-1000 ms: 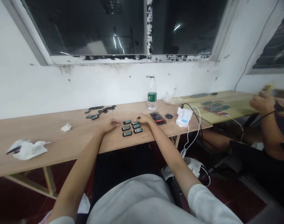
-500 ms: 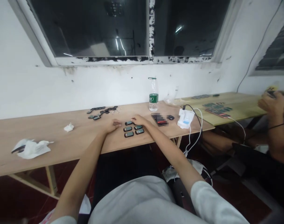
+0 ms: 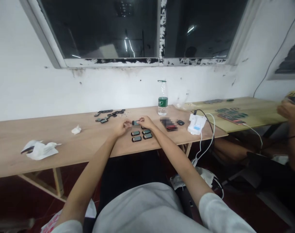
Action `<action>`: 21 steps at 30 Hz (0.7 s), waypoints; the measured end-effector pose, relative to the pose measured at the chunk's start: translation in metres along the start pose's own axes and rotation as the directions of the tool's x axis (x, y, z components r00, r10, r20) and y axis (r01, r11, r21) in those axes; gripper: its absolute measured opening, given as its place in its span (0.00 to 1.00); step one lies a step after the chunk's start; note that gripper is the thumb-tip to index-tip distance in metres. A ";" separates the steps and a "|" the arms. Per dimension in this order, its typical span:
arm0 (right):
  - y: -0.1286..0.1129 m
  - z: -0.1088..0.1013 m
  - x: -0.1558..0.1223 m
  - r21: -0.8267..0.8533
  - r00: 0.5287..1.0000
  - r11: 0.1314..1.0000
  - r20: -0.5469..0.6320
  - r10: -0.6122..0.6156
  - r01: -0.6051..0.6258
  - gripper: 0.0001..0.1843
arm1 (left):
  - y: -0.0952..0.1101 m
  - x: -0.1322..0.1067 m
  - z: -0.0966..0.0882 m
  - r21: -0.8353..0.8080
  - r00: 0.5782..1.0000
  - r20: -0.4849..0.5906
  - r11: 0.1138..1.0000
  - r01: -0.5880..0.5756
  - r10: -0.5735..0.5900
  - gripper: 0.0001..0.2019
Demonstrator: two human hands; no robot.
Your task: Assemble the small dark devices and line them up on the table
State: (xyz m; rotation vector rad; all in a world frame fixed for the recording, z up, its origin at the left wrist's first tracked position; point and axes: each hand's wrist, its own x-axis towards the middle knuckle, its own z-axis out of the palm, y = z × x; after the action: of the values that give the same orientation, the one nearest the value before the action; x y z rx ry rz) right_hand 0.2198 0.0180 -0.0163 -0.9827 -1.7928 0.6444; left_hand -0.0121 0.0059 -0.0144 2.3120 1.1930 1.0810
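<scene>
My right hand [image 3: 145, 122] grips the right end of a small black-rimmed module with a grey-green face [image 3: 135, 123], lifted just over the table. Close by its left end is my left hand [image 3: 124, 127], fingertips pinched together; whatever lies between them is too small to make out. Nearer to me, several similar modules lie flat in two columns, among them a left one [image 3: 136, 138] and a right one [image 3: 147, 136]. The right hand partly covers the farther modules of the right column.
Behind my left hand lies a pile of dark modules [image 3: 104, 120]. A water bottle [image 3: 163, 103], a phone [image 3: 168, 124], a black mouse [image 3: 180, 122] and a white device with cables [image 3: 196, 124] stand rightward. Crumpled tissues [image 3: 44, 150] lie left. Another person's hand [image 3: 289, 110] shows far right.
My right hand has raised the far-left module off the table. My left hand has come in to the module's left end. The view has shifted slightly.
</scene>
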 end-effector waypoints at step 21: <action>-0.012 -0.002 -0.003 0.204 0.989 0.976 0.141 0.045 -0.073 0.16 | 0.016 0.002 0.003 -0.178 0.997 -0.073 0.984 -0.005 -0.008 0.20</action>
State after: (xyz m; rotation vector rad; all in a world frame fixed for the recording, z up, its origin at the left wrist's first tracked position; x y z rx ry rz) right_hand 0.2182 0.0090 -0.0083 -0.8689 -1.7763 0.9366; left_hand -0.0002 -0.0020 -0.0057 2.1525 1.0759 1.2290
